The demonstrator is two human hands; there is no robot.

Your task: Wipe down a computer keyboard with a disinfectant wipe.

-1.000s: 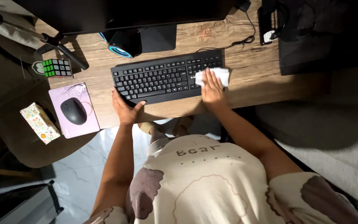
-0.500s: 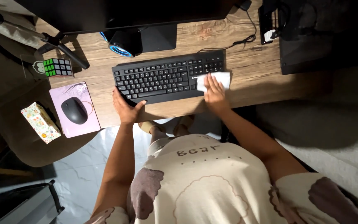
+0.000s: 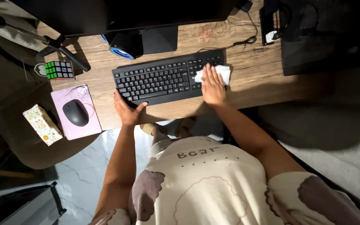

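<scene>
The right hand (image 3: 213, 88) lies flat with its fingers spread, pressing a white cloth (image 3: 221, 72) down on the right end of a black keyboard (image 3: 168, 79). The cloth sticks out past the fingertips, partly on the keys and partly on the brown wooden tabletop (image 3: 255, 79). This grip is open and flat; it pushes on the cloth and is not closed around it. The left hand (image 3: 126, 109) has its grip clamped on the near left corner of the keyboard, with the thumb on top of the edge and the fingers at the side. Far to the left of that hand a black mouse (image 3: 75, 112) sits on a pink mouse pad (image 3: 76, 111) that hangs a little over the tabletop edge. Beyond the pad there is a colourful puzzle cube (image 3: 58, 69). Left of the pad and lower down, a flowery tissue box (image 3: 42, 124) rests on a brown seat. Behind the keyboard stands a dark monitor stand (image 3: 159, 38) with a round speaker (image 3: 123, 45) that has a blue ring. A thin black cable (image 3: 246, 39) curls on the wood beyond the right hand. Under the tabletop the floor (image 3: 80, 175) is pale and shiny like marble. To the right of the person there is a grey carpet (image 3: 346, 154). The room is dim, with light falling on the wood.
</scene>
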